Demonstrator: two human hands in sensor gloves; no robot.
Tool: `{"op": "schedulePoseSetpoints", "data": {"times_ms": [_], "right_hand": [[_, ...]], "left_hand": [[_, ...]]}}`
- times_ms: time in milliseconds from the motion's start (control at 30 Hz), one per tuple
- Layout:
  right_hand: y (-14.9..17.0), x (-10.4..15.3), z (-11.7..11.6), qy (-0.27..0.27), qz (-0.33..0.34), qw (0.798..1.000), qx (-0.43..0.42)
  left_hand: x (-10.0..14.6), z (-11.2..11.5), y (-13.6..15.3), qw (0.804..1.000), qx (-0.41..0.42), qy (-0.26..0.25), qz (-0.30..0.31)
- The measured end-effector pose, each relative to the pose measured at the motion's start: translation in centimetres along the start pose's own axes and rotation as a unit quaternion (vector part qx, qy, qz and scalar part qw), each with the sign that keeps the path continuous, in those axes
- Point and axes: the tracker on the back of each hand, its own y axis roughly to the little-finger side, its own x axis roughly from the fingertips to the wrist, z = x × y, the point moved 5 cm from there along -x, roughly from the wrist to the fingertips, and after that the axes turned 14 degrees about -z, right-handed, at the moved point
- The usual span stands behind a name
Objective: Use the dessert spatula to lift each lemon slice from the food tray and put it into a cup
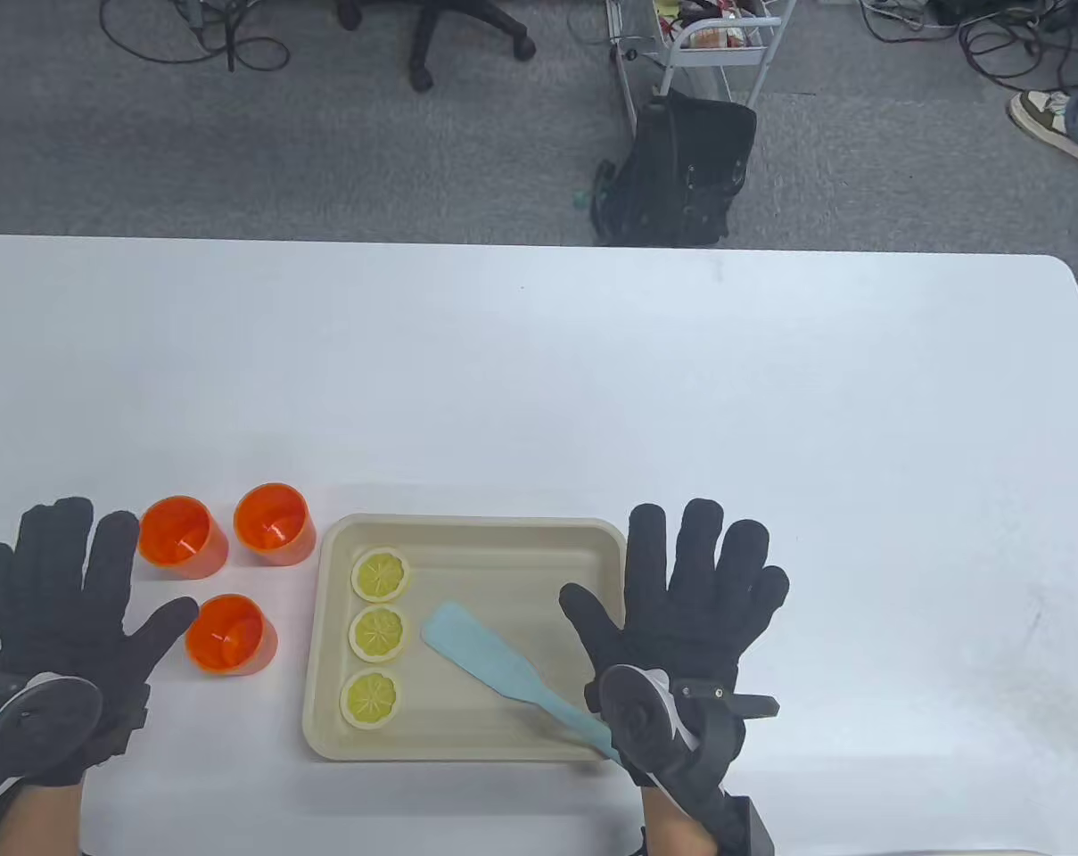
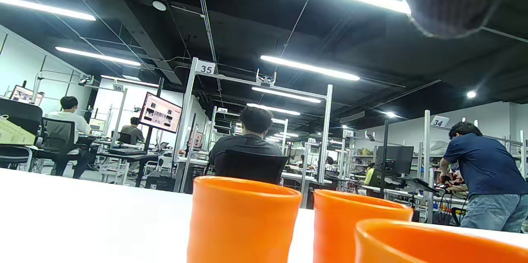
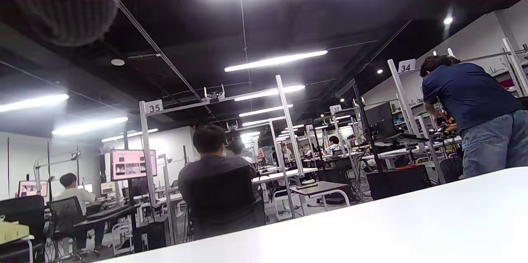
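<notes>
Glossy orange plastic cups (image 1: 226, 571); matt beige tray (image 1: 467, 528); smooth white table (image 1: 539, 374).

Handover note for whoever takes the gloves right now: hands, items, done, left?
Left hand: open, flat on the table, left of the three orange cups.
Right hand: open, spread over the food tray's right edge, holding nothing.
Dessert spatula: lying in the tray, handle toward the right hand.
Lemon slices: all three in a column at the tray's left.
Done: nothing; cups look empty.
Left: grip spatula, move each slice to a cup.
</notes>
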Motion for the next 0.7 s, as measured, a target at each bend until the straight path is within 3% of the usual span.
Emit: {"op": "schedulePoseSetpoints", "data": {"times_ms": [333, 700], "right_hand": [[0.2, 0.0, 0.4, 0.008, -0.005, 1.0, -0.01], [-0.7, 0.3, -0.9, -0.01, 0.015, 1.0, 0.022]], "left_hand": [[0.1, -0.5, -0.3, 1.0, 0.013, -0.007, 0.005], [0.5, -0.7, -1.1, 1.0, 0.004, -0.013, 0.02]]}}
